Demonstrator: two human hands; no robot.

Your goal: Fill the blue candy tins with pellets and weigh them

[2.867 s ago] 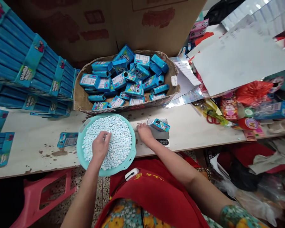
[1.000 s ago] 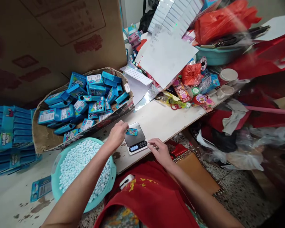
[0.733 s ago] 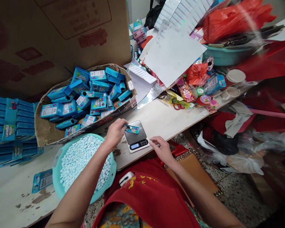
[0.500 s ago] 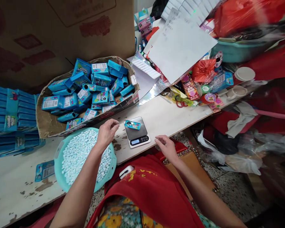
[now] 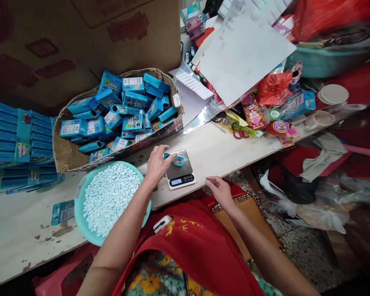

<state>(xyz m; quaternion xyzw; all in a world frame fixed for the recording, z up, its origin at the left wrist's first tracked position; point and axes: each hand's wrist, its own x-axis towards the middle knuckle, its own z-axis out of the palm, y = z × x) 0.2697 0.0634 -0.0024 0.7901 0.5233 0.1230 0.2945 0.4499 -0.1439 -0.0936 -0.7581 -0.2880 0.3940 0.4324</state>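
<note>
A small blue candy box (image 5: 178, 160) lies on the dark plate of a kitchen scale (image 5: 185, 176) with a lit display. My left hand (image 5: 158, 163) is at the scale's left side, its thumb and forefinger apart around the box's left end. Part of the box is hidden behind the thumb; whether the fingers touch it I cannot tell. My right hand (image 5: 219, 190) hovers off the table's front edge, right of the scale, fingers loosely apart and holding nothing. Left of the scale, a turquoise basin (image 5: 80, 218) holds many small pale-blue candies (image 5: 107, 201), partly behind my left forearm.
Behind the basin, a cut-down cardboard box (image 5: 61, 152) is heaped with blue candy boxes (image 5: 132, 100). Stacked blue boxes (image 5: 6, 135) stand at far left. Papers (image 5: 246, 53), a red bag (image 5: 274, 88) and mixed packaging crowd the right. A flat blue packet (image 5: 63, 212) lies left of the basin.
My left hand has moved right, from above the basin's edge to the box on the scale, and its fingers have spread. My right hand stays nearly in place. The view has shifted slightly.
</note>
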